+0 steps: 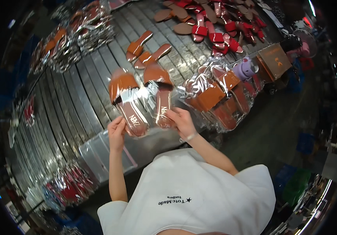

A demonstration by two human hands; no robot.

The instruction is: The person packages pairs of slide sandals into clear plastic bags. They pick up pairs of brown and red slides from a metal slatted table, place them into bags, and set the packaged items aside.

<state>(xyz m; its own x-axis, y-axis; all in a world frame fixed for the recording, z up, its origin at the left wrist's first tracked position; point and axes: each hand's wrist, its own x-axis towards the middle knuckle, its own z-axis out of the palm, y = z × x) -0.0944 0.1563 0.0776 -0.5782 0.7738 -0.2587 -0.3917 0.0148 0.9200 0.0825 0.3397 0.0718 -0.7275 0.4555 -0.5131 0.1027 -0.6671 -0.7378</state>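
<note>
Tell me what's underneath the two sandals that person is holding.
Around the brown sandals, held by the left hand and right hand, a dark slatted surface shows; whatever lies directly beneath them is covered.

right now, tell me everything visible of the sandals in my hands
The sandals are open-backed, with broad orange-tan straps and reddish-brown insoles bearing pale lettering. They look leathery, and shiny clear film appears to cover them. They are held side by side, toes pointing away from you, over the slatted grey surface. The left hand grips one near its heel, the right hand the other.
</note>
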